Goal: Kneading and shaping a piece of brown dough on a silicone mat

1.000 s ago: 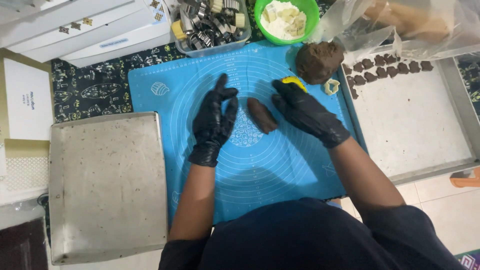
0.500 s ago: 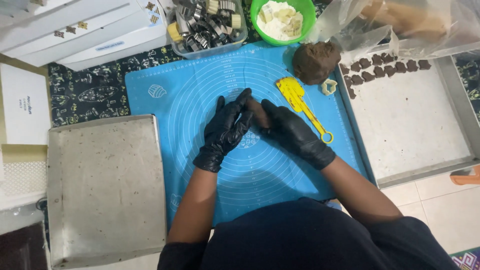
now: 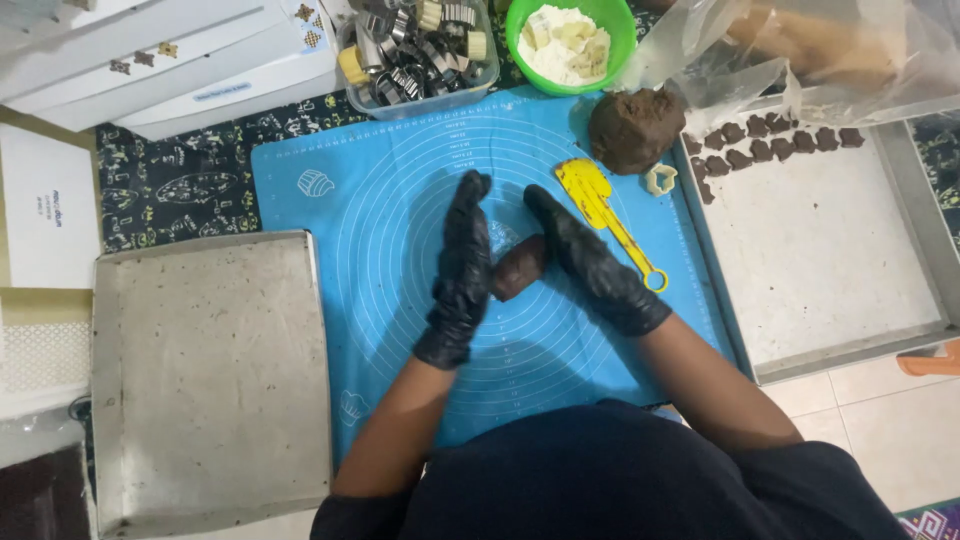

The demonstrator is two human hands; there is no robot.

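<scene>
Both hands, left [image 3: 462,270] and right [image 3: 592,255], press flat against a dough log [image 3: 518,267]; far dough lump [image 3: 634,128] uncut, right tray [image 3: 820,250] barely filled

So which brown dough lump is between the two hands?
The small log-shaped dough piece on the blue mat, pressed between the left hand and right hand. The big dough ball sits untouched near the green bowl.
</scene>
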